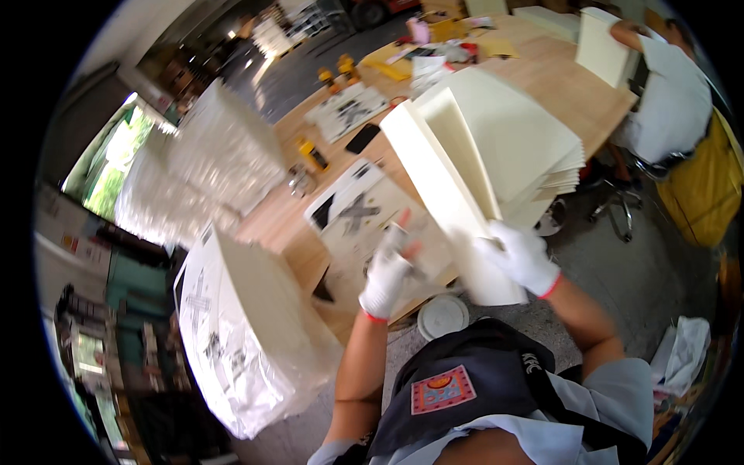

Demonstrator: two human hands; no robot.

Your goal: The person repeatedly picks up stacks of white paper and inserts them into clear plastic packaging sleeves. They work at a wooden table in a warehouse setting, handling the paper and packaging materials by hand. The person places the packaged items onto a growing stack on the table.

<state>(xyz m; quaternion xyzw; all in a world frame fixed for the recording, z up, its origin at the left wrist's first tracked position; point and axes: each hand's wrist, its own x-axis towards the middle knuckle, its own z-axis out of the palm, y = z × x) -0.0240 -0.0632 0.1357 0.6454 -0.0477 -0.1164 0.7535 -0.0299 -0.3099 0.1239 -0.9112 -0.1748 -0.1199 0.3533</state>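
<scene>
The right hand (513,254) pinches the folded white board (428,172) near its end. I'd steady the left side with the left hand (387,273), empty, fingers spread.

Your left glove (384,280): white, close-fitting, red band (377,316) at the wrist; finger area blurred. Your right glove (521,256): white, matching red edge (552,287). Shirt (620,399): pale blue-grey, short sleeves, open collar (535,436). Over it you wear a dark apron (496,353), near-black; black strap (540,387) bearing white lettering. Chest patch (443,390): rectangular, pinkish-red border, multicoloured motif, blue and yellow included.
</scene>
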